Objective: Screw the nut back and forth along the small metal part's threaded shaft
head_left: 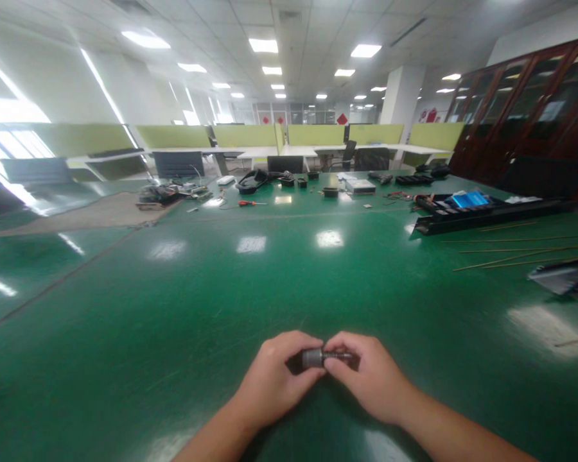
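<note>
Screwdriver (248, 203) and rods (525, 249) lie beyond the held cylinder (313, 358).

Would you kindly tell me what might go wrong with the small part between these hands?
The grey cylindrical part, pinched by the left hand, might slip. The thin dark rod, held by the right hand, could be bent by uneven force. Anything dropped might roll away across the glossy green tabletop.

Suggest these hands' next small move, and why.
Perhaps a gentle twist of the thin rod with the right hand, since its thumb and fingers are around that rod, while the left hand holds the grey cylinder in line with it.
</note>
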`<state>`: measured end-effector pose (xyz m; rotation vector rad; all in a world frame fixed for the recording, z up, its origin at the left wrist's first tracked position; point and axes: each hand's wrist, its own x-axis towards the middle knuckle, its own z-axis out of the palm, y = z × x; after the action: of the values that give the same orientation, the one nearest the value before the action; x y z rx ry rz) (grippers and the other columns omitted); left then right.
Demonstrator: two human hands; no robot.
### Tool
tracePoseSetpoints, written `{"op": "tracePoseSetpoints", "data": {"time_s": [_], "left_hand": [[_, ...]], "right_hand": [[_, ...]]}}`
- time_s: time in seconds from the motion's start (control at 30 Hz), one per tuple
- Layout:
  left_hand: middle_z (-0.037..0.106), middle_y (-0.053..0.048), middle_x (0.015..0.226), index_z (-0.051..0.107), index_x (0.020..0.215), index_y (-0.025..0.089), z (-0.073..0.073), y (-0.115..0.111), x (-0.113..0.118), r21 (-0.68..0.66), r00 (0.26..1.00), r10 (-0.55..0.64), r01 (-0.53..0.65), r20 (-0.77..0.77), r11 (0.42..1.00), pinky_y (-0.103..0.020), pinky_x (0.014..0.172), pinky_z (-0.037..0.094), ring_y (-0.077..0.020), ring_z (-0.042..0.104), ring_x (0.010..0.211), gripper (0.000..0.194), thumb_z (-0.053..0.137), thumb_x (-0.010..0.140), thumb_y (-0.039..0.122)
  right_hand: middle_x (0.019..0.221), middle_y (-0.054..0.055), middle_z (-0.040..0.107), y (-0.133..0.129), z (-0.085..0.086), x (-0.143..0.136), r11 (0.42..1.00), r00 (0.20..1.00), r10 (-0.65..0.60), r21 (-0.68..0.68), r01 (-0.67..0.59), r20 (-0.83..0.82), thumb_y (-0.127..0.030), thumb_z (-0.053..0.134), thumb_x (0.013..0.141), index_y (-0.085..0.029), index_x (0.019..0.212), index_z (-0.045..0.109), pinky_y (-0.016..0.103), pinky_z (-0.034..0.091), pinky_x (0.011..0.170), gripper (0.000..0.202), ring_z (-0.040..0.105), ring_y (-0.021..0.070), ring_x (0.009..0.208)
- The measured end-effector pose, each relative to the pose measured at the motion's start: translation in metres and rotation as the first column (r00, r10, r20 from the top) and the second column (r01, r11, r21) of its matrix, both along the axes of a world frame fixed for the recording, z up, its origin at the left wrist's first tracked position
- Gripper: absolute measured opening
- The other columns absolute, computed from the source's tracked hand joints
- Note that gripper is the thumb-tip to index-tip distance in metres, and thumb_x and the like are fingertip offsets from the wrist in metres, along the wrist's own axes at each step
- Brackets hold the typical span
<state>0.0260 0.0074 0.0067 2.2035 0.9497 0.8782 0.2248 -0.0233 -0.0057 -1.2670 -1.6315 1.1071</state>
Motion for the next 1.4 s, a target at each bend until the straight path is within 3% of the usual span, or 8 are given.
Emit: {"op": "tracePoseSetpoints", "data": {"time_s": [1.4], "left_hand": [[0.075, 0.001, 0.096, 0.072, 0.101, 0.026, -0.0042, 0.0012, -0.0023, 0.084, 0.999, 0.037, -0.038, 0.013, 0.996, -0.026, 0.079, 0.053, -0.0163, 0.07, 0.087, 0.025, 0.077, 0.077, 0.019]], "right_hand": [[0.08, 0.002, 0.072, -0.0006, 0.0037, 0.0004, 0.999, 1.0, -0.017, -0.038, 0.016, -0.013, -0.02, 0.063, 0.084, -0.017, 0.085, 0.069, 0.025, 0.048, 0.071, 0.007, 0.067, 0.0179, 0.076]]}}
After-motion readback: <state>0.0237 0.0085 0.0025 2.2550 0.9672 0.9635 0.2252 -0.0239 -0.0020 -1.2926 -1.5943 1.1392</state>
